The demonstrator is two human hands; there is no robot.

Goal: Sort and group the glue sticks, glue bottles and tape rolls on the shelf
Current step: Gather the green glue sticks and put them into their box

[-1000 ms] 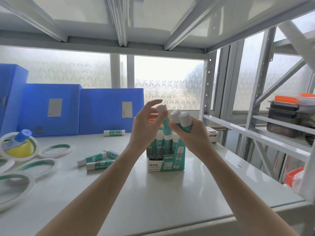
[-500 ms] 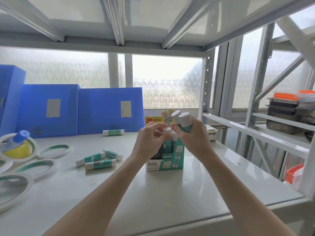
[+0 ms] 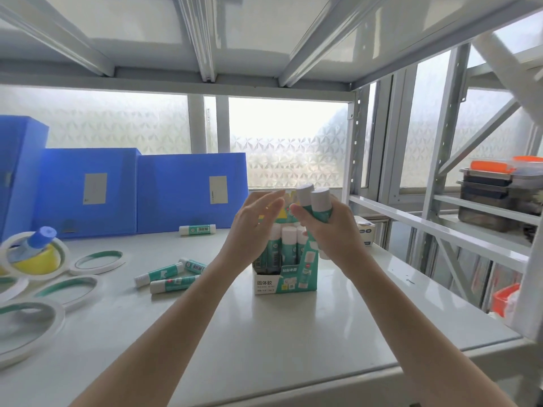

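Glue sticks (image 3: 314, 205): I see two gripped upright in my right hand (image 3: 329, 230), above the display box (image 3: 286, 274) on the shelf (image 3: 293, 333). Left hand (image 3: 252, 227) spread, fingers straight, holding nothing, beside box. Three loose sticks (image 3: 169, 276) lie left.

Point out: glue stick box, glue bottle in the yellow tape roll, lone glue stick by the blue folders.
glue stick box (image 3: 286, 282), head view, front panel.
glue bottle (image 3: 44, 235), head view, blue cap.
lone glue stick (image 3: 197, 229), head view, label mid-body.
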